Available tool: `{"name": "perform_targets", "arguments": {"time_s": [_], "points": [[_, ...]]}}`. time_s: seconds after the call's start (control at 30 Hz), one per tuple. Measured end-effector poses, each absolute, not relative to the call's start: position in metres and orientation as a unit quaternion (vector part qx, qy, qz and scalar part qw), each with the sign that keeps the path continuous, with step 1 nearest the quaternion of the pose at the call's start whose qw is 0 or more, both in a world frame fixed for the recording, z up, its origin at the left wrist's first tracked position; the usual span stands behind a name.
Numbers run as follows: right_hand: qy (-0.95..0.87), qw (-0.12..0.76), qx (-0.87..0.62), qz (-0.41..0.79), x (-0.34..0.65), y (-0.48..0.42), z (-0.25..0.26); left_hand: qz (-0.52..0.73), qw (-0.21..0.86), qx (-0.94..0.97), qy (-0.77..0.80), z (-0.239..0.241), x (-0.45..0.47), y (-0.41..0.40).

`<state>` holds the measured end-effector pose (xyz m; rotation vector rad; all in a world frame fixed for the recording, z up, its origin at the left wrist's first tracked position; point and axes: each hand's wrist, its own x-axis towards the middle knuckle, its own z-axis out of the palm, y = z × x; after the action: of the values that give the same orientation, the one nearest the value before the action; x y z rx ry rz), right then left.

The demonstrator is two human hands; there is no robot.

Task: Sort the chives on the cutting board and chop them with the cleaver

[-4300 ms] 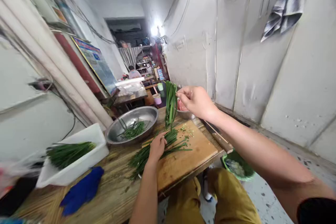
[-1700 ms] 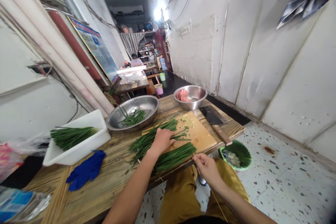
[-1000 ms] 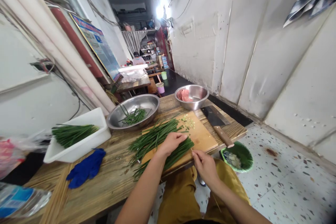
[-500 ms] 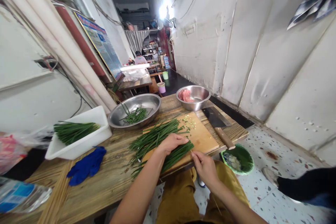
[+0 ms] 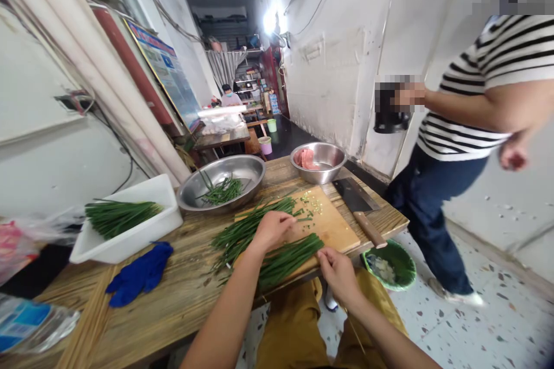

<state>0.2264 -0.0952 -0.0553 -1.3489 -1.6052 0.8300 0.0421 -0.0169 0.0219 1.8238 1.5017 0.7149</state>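
Pressing our left hand (image 5: pixel 272 226) flat on chives (image 5: pixel 255 229) atop the cutting board (image 5: pixel 333 225), our right hand (image 5: pixel 340 268) pinches the near bundle's (image 5: pixel 289 256) end; cleaver (image 5: pixel 360 207) beside, a passer-by (image 5: pixel 459 144) right.

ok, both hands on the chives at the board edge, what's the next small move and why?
Probably slide the right hand in to push its thin skewer through the near chive bundle. The left hand already rests on the chives beside it on the cutting board, and the right fingers pinch at the bundle's cut ends.
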Motion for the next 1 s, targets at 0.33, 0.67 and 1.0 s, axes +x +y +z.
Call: {"name": "perform_targets", "arguments": {"time_s": [0.33,0.67,1.0], "points": [[-0.659,0.396,-0.598,0.228,0.239,-0.053,-0.03,0.072,0.005,0.772,0.631,0.021,0.077,0.0],[-0.738,0.191,-0.629,0.152,0.238,-0.065,-0.022,0.122,0.077,0.768,0.624,0.009,0.063,0.016],[-0.737,0.193,-0.628,0.16,0.238,-0.062,-0.021,0.235,0.118,0.74,0.619,-0.009,0.069,0.016]]}}
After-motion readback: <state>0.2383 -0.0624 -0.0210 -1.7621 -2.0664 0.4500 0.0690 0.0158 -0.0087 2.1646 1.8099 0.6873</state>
